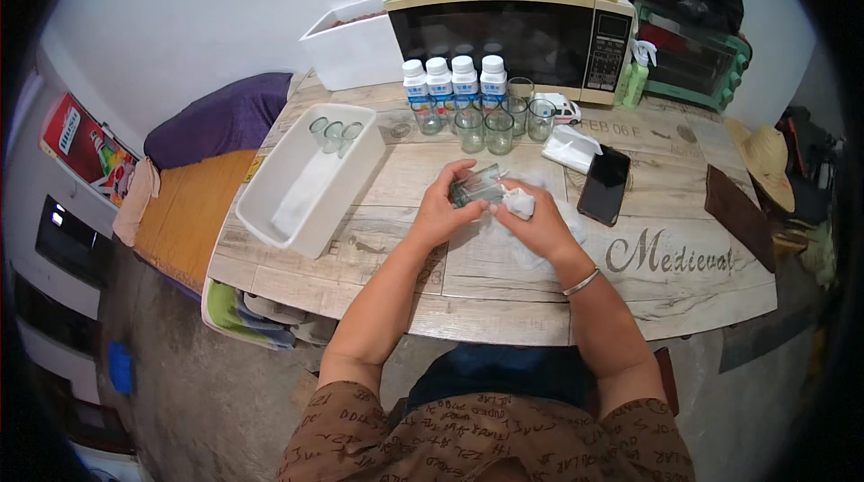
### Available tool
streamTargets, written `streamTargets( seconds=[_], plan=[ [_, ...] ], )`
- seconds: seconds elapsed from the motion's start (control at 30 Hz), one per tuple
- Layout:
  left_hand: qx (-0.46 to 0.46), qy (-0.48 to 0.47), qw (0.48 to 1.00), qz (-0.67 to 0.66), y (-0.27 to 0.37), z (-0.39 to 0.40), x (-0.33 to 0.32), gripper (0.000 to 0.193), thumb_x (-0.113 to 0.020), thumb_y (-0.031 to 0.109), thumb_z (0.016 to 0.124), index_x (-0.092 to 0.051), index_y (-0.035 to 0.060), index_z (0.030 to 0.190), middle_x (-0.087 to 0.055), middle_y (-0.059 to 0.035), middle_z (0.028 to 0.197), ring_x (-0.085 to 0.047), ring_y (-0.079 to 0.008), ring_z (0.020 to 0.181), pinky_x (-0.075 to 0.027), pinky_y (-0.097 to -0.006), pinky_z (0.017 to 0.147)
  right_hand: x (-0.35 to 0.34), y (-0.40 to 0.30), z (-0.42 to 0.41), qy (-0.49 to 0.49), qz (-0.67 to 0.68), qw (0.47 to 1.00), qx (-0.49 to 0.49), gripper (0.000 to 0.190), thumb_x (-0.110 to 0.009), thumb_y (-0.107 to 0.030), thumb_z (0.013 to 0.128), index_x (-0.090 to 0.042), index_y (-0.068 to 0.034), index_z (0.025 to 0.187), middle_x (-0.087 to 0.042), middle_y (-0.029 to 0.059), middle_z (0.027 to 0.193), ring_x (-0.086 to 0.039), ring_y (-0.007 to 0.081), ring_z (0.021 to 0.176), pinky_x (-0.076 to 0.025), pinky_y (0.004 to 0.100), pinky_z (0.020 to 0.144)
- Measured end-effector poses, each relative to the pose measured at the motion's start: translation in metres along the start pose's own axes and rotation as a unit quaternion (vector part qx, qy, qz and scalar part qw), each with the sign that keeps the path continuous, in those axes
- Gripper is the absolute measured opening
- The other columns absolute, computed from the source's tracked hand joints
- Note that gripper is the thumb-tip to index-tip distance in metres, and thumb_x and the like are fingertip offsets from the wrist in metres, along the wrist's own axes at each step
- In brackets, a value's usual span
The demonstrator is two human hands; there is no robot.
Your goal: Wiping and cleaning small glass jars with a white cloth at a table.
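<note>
My left hand [442, 207] grips a clear drinking glass [476, 186] that lies tilted on its side over the table. At the glass's right end, my right hand [536, 219] holds a crumpled white tissue [518, 202] close to the rim. Several upright glasses [499, 131] stand in a group beyond my hands, in front of several white-capped bottles [464, 77]. To the left, a white plastic bin [341, 210] holds a few glasses [333, 136] at its far end. Thin, clear plastic or tissue-like material [533, 254] lies under my right hand.
A smartphone [604, 186] and a white tissue pack [571, 148] lie to the right. A toy ambulance [559, 108], a microwave [493, 40], a green spray bottle [635, 80] and a green toaster oven [688, 57] stand behind. A white foam box [358, 53] is at the back left.
</note>
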State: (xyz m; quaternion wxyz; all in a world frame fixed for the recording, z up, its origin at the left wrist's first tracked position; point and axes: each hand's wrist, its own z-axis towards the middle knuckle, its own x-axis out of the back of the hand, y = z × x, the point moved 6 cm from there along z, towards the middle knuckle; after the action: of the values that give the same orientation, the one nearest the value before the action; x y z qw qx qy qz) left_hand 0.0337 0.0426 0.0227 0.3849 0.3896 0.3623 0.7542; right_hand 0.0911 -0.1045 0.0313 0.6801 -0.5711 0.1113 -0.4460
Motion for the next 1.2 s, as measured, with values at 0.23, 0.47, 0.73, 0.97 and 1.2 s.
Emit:
streamTargets(
  seconds=[0.23,0.47,0.73,0.97,1.2],
  plan=[
    [0.157,-0.08,0.96,-0.217,-0.01,-0.008,-0.006,0.034,-0.061,0.026,0.08,-0.052,0.008,0.106,-0.052,0.0003,0.082,-0.048,-0.0067,0.068,-0.043,-0.0213,0.055,-0.038,0.002,-0.016,-0.206,0.282,0.934,-0.076,0.057,-0.068,-0.016,0.075,-0.046,-0.004,0.126,-0.057,0.0024,0.102,-0.05,0.0118,0.093,-0.041,0.0268,0.082],
    [0.239,-0.113,0.947,-0.183,-0.014,-0.009,-0.003,0.031,-0.056,0.035,0.082,-0.052,0.0103,0.1,-0.054,0.0,0.081,-0.051,-0.0085,0.072,-0.044,-0.0216,0.061,-0.045,-0.004,-0.016,-0.148,-0.045,0.981,0.115,0.054,-0.064,-0.013,0.076,-0.044,-0.004,0.126,-0.061,0.0089,0.1,-0.057,0.016,0.089,-0.043,0.0297,0.08],
    [0.171,-0.123,0.961,-0.177,-0.004,-0.011,-0.013,0.052,-0.055,0.036,0.085,-0.036,0.0117,0.127,-0.051,-0.0021,0.091,-0.05,-0.0107,0.077,-0.044,-0.0249,0.068,-0.031,0.023,-0.005,-0.091,0.268,0.954,-0.098,0.039,-0.062,-0.012,0.081,-0.051,-0.001,0.118,-0.061,0.0043,0.1,-0.057,0.0126,0.089,-0.045,0.0262,0.077],
    [0.129,-0.097,0.965,-0.207,0.003,-0.007,-0.006,0.052,-0.055,0.034,0.085,-0.034,0.0125,0.129,-0.05,-0.0034,0.096,-0.05,-0.0109,0.084,-0.043,-0.0265,0.072,-0.036,0.016,-0.017,-0.166,0.368,0.904,-0.14,0.046,-0.063,-0.011,0.077,-0.049,-0.002,0.12,-0.058,0.0044,0.106,-0.053,0.0127,0.097,-0.042,0.0263,0.083],
    [0.211,-0.123,0.91,-0.335,-0.018,-0.009,-0.011,0.041,-0.054,0.036,0.087,-0.042,0.0138,0.119,-0.054,-0.0022,0.095,-0.052,-0.0105,0.084,-0.043,-0.0246,0.069,-0.043,0.02,-0.024,-0.221,0.322,0.907,-0.158,0.045,-0.061,-0.011,0.078,-0.05,-0.001,0.12,-0.057,0.0038,0.108,-0.053,0.0142,0.099,-0.04,0.0274,0.086]
  ],
)
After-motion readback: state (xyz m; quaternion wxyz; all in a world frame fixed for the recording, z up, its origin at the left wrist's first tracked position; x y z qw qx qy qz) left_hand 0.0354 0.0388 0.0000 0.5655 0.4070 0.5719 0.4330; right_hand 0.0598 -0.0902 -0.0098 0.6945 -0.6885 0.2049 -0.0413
